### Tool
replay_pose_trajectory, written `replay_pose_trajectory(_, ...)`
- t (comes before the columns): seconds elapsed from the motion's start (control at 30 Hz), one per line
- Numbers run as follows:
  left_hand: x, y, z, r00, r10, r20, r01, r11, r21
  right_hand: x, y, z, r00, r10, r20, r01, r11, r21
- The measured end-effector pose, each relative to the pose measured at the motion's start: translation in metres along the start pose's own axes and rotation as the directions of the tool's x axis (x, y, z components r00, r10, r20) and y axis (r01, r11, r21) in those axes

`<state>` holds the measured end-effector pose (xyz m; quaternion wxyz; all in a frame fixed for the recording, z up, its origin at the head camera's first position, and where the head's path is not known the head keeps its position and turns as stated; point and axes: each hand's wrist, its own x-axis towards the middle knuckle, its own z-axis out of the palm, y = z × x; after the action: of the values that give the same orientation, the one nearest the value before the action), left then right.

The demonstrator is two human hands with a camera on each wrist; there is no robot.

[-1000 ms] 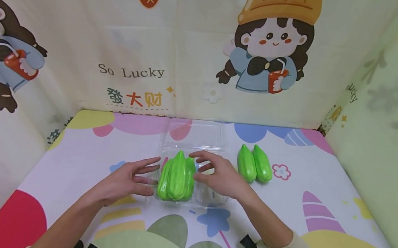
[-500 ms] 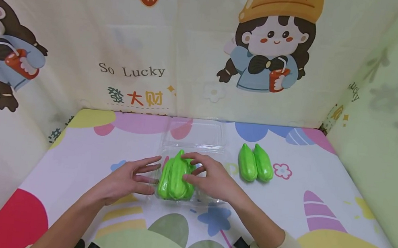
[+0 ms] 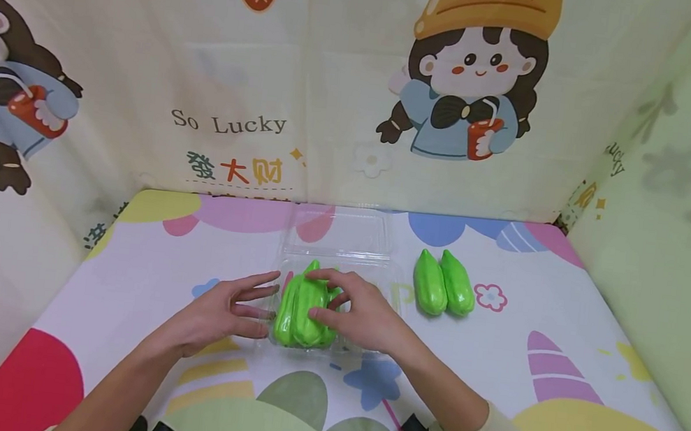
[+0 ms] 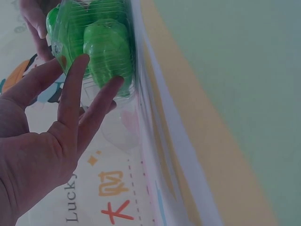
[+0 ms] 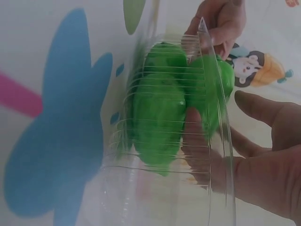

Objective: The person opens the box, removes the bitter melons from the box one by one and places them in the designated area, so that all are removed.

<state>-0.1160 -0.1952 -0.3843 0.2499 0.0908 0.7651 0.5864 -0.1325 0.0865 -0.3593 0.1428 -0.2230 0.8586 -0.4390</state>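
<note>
A clear plastic clamshell box (image 3: 341, 257) lies with its lid folded back on the table. Several glossy green papayas (image 3: 308, 320) are heaped in its left half, one on top of the others. My left hand (image 3: 223, 318) stands at the box's left side, fingers spread and nearly straight, fingertips close to the wall. Over the heap reaches my right hand (image 3: 360, 312), its thumb and index finger at the top papaya. In the right wrist view, the right thumb (image 5: 193, 127) is inside the box against the green papayas (image 5: 160, 113), and the index finger seems apart from them.
Two more green papayas (image 3: 444, 283) lie side by side on the table right of the box. The patterned tablecloth (image 3: 412, 419) reaches back to a printed curtain (image 3: 344, 103), with curtains also at both sides.
My right hand has moved left and slightly down, from the heap's right side to over the top papaya. The left hand stays where it was, and the papayas have hardly shifted.
</note>
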Motion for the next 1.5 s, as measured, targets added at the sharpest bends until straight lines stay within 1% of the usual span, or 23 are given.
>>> replay_pose_trajectory(0.1,0.000,0.001,0.000,1.000,0.001,-0.002,-0.001,1.000,-0.002,0.000,0.000,0.001,1.000,-0.012,0.003,0.012,1.000,-0.002)
replay_pose_trajectory(0.47,-0.001,0.002,0.001,1.000,0.005,-0.007,-0.005,1.000,-0.004,0.001,-0.001,0.003,1.000,0.002,0.007,-0.002,1.000,0.012)
replay_pose_trajectory(0.53,-0.001,0.002,0.002,1.000,0.001,-0.008,-0.002,1.000,-0.011,0.001,-0.001,0.003,1.000,0.007,0.007,-0.007,1.000,0.018)
replay_pose_trajectory(0.77,-0.002,0.003,0.002,1.000,0.024,0.002,-0.024,1.000,-0.017,0.001,-0.003,0.006,1.000,0.026,-0.011,-0.025,0.999,0.034)
replay_pose_trajectory(0.93,-0.003,0.002,0.002,1.000,0.021,0.005,-0.021,1.000,-0.022,0.001,-0.004,0.007,0.999,0.041,-0.018,-0.040,0.998,0.049)
replay_pose_trajectory(1.27,-0.002,0.000,0.001,1.000,0.018,-0.006,-0.018,1.000,-0.006,-0.002,-0.005,0.001,0.997,0.073,-0.028,-0.071,0.996,0.058)
replay_pose_trajectory(1.5,-0.001,0.000,0.002,1.000,0.019,-0.005,-0.019,1.000,-0.010,-0.006,-0.002,-0.006,0.998,0.051,-0.048,-0.049,0.998,0.049)
